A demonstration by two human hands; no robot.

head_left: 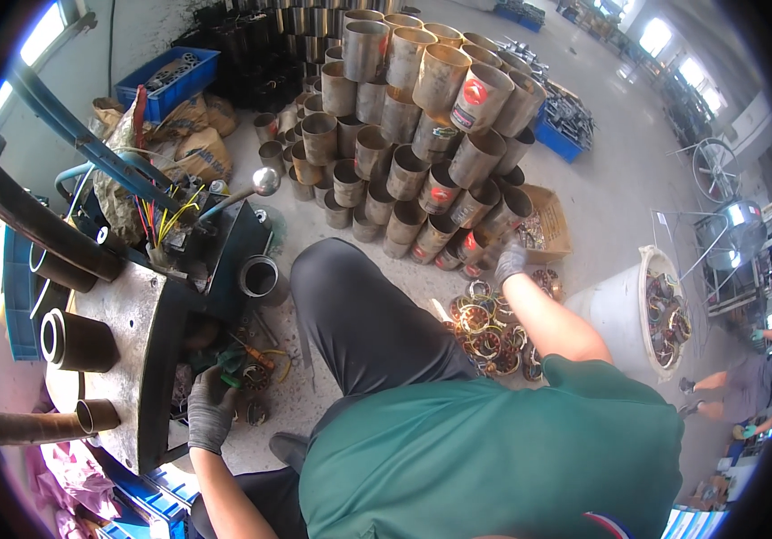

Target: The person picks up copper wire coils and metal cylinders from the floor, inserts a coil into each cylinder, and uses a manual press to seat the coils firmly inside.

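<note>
My left hand (pixel 210 415), in a grey glove, is at the lower left beside the worn metal bench (pixel 139 337). Its fingers are curled in by a small green object (pixel 229 376), and what they hold is not clear. My right hand (pixel 511 261), also gloved, reaches out to the lower right end of the stacked metal cylinders (pixel 441 189). Motion blurs its fingers, so their grip cannot be told. Just below that hand, copper-wound rings (pixel 486 331) lie heaped on the floor. An orange-handled screwdriver (pixel 258 356) is near my left hand.
A cardboard box (pixel 551 225) stands behind my right hand. To the right is a large white drum (pixel 615 310) holding wound parts. Dark metal sleeves (pixel 78 341) sit on the bench, and a ball-ended lever (pixel 265 182) projects near it. Another person (pixel 729 395) is at the far right.
</note>
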